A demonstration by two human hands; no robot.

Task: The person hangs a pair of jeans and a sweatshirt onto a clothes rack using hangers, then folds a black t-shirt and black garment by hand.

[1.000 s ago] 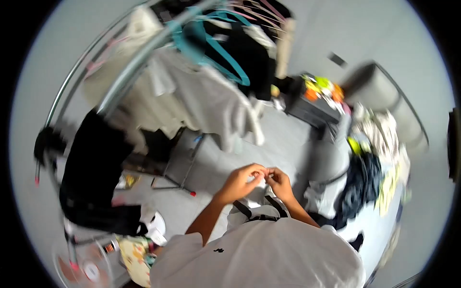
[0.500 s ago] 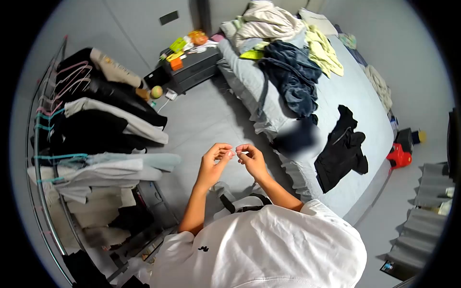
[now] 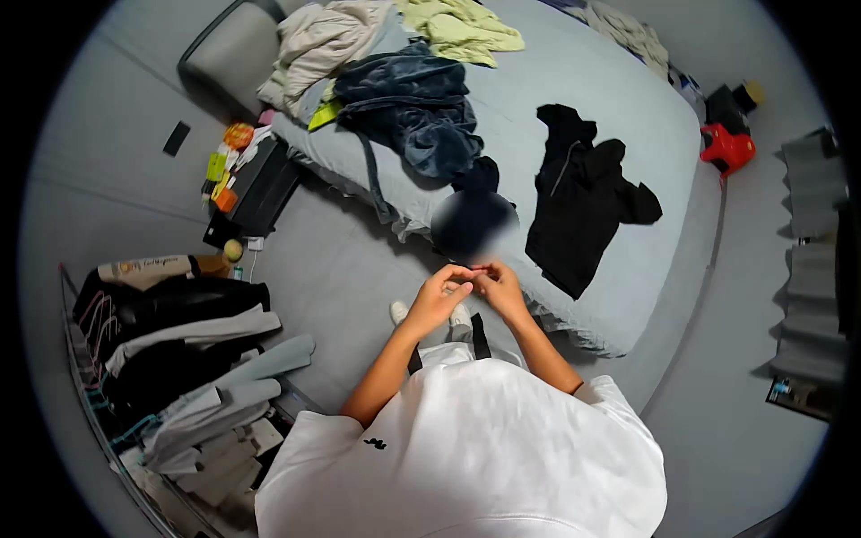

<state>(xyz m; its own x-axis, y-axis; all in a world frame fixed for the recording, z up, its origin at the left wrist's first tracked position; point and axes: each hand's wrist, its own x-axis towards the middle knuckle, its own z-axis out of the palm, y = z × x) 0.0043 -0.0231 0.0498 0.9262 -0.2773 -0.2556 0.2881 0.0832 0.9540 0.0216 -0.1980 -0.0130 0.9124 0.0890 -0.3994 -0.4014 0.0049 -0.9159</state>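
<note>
My left hand (image 3: 439, 300) and my right hand (image 3: 500, 290) meet at their fingertips in front of my white shirt (image 3: 466, 448). The fingers of both are curled and pinched together; whatever they hold, if anything, is too small to make out. Just beyond the fingertips is a blurred dark patch (image 3: 471, 224) at the bed's edge. A black garment (image 3: 583, 206) lies spread on the bed (image 3: 646, 269), to the right of my hands. Farther back, a dark blue-grey fleece (image 3: 417, 112) is heaped on the bed.
Clothes on hangers (image 3: 197, 359) fill a rack at the left. A dark nightstand (image 3: 260, 188) bears orange and yellow items. Yellow cloth (image 3: 462, 27) and a beige blanket (image 3: 327, 40) lie on the bed. A red object (image 3: 726, 150) is beyond its right side.
The view has swung right, so the bed now spreads ahead and the rack sits lower left. My hands, slightly apart half a second ago, now meet at the fingertips.
</note>
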